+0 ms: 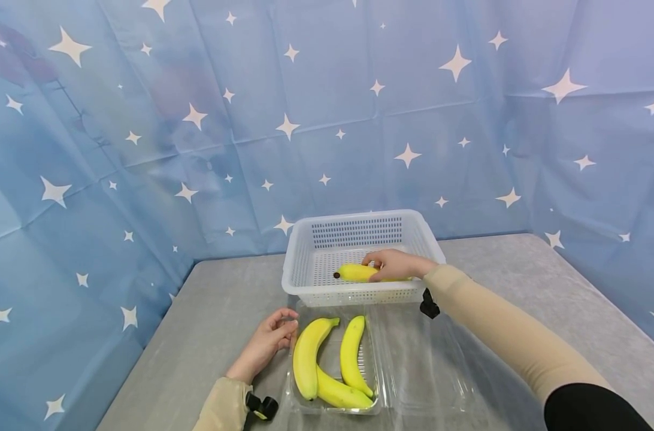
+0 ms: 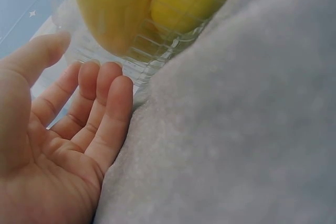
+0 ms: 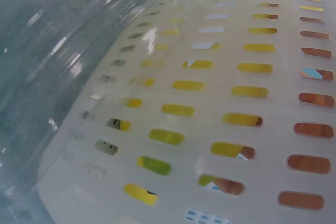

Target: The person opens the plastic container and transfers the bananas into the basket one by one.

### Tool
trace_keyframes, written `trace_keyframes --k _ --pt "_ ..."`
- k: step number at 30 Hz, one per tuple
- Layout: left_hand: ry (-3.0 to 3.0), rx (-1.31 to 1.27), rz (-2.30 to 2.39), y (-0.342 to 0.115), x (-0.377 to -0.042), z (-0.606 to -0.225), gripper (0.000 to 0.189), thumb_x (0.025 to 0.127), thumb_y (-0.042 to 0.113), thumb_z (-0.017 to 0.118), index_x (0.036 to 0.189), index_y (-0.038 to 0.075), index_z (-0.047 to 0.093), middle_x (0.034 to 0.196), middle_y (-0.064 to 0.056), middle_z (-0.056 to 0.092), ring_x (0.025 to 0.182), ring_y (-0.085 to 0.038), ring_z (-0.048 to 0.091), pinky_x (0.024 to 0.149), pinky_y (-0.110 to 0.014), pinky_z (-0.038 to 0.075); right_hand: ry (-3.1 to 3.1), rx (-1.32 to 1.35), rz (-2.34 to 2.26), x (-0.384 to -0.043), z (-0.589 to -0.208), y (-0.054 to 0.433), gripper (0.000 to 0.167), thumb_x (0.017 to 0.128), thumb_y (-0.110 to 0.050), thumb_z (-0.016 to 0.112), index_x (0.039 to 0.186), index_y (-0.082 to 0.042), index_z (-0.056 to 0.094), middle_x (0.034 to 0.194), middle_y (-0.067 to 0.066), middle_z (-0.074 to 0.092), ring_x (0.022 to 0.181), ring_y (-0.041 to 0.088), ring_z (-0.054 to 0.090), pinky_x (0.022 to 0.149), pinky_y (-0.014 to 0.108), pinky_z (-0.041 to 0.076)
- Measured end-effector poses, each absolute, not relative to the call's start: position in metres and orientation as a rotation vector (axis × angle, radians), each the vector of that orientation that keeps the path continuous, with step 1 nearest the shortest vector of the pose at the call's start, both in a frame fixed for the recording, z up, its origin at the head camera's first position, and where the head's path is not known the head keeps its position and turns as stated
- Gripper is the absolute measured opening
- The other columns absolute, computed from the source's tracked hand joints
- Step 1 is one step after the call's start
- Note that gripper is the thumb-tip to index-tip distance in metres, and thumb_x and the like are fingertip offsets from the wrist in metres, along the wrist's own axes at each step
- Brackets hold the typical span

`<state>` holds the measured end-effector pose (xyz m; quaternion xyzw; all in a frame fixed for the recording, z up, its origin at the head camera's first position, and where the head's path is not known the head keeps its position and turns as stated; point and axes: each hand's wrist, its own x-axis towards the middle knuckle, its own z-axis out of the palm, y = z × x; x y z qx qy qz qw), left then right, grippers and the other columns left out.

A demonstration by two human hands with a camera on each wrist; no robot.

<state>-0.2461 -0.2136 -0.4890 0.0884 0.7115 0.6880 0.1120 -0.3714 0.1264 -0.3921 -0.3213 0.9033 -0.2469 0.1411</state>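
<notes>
Inside a white slotted plastic basket [image 1: 354, 294], my right hand [image 1: 396, 264] grips a yellow banana [image 1: 354, 273], thumb on the near side and fingers over the top. Nearer to me, a clear plastic clamshell box [image 1: 378, 383] lies with its lid folded out to the right. It holds a banana at the left [image 1: 307, 358], one at the right [image 1: 351, 356] and one across the bottom [image 1: 340, 395]. Loosely bent, my left hand [image 1: 268, 342] is at the box's left side, fingertips [image 2: 119, 95] close to its ribbed wall; contact is unclear. Only the basket's wall [image 3: 194, 124] screens the right hand in the right wrist view.
The clear lid [image 1: 426, 365] lies flat on the grey table [image 1: 241, 287], just in front of the basket. A blue curtain with white stars [image 1: 327, 120] hangs behind and at both sides of the table.
</notes>
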Motion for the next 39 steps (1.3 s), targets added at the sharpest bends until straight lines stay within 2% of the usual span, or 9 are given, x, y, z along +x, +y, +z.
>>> trace_keyframes --k 9,15,18,22,25,28,34,39 --pt "2.091 0.269 2.023 -0.2132 -0.2460 -0.4903 0.038 0.098 0.021 0.059 0.122 -0.007 0.047 0.083 -0.007 0.056 0.067 -0.015 0.056 0.063 -0.028 0.051 2.569 -0.914 -0.639 -0.3698 -0.3922 0.1266 0.039 0.094 -0.024 0.064 0.130 -0.010 0.059 0.117 0.009 0.061 0.107 0.025 0.058 0.088 0.044 0.048" --pt "2.086 0.283 2.020 -0.2136 -0.2467 -0.4906 0.038 0.099 0.021 0.059 0.122 -0.007 0.047 0.083 -0.007 0.057 0.067 -0.015 0.056 0.064 -0.028 0.051 2.536 -0.946 -0.594 -0.3729 -0.3939 0.1273 0.035 0.095 -0.021 0.062 0.127 -0.008 0.062 0.115 0.008 0.064 0.101 0.021 0.060 0.086 0.042 0.049" --pt "2.081 0.286 2.019 -0.2138 -0.2466 -0.4906 0.039 0.098 0.021 0.059 0.122 -0.007 0.046 0.083 -0.007 0.057 0.067 -0.015 0.056 0.064 -0.028 0.052 2.549 -0.942 -0.606 -0.3735 -0.3938 0.1273 0.030 0.095 -0.021 0.061 0.121 -0.008 0.065 0.109 0.005 0.065 0.095 0.018 0.061 0.083 0.040 0.050" --pt "2.079 0.280 2.028 -0.2137 -0.2467 -0.4903 0.039 0.098 0.022 0.059 0.122 -0.007 0.047 0.083 -0.007 0.056 0.066 -0.015 0.056 0.063 -0.028 0.051 2.585 -0.941 -0.672 -0.3725 -0.3915 0.1257 0.021 0.094 -0.021 0.062 0.110 -0.008 0.069 0.094 -0.001 0.065 0.079 0.014 0.057 0.073 0.036 0.048" --pt "2.082 0.275 2.033 -0.2136 -0.2469 -0.4905 0.038 0.099 0.022 0.058 0.121 -0.007 0.047 0.083 -0.007 0.056 0.066 -0.015 0.056 0.063 -0.028 0.051 2.591 -0.970 -0.701 -0.3717 -0.3909 0.1241 0.016 0.093 -0.020 0.063 0.105 -0.010 0.070 0.090 -0.003 0.064 0.074 0.013 0.055 0.070 0.035 0.048" --pt "2.087 0.283 2.032 -0.2136 -0.2466 -0.4901 0.038 0.099 0.021 0.058 0.121 -0.007 0.047 0.083 -0.007 0.056 0.066 -0.015 0.055 0.063 -0.028 0.051 2.600 -1.003 -0.712 -0.3713 -0.3913 0.1241 0.014 0.093 -0.021 0.063 0.102 -0.012 0.070 0.090 -0.003 0.064 0.076 0.013 0.057 0.071 0.034 0.048" --pt "2.089 0.280 2.025 -0.2137 -0.2469 -0.4903 0.038 0.099 0.021 0.058 0.121 -0.008 0.047 0.083 -0.007 0.056 0.067 -0.015 0.056 0.064 -0.028 0.051 2.599 -1.026 -0.769 -0.3701 -0.3901 0.1250 0.016 0.095 -0.020 0.063 0.102 -0.008 0.070 0.088 0.001 0.064 0.080 0.024 0.060 0.068 0.033 0.049" --pt "2.089 0.280 2.026 -0.2136 -0.2463 -0.4899 0.037 0.099 0.021 0.058 0.120 -0.008 0.047 0.083 -0.007 0.056 0.066 -0.015 0.056 0.063 -0.028 0.052 2.601 -1.044 -0.800 -0.3707 -0.3897 0.1256 0.013 0.095 -0.018 0.062 0.101 -0.009 0.070 0.089 -0.001 0.066 0.079 0.018 0.060 0.069 0.033 0.049"
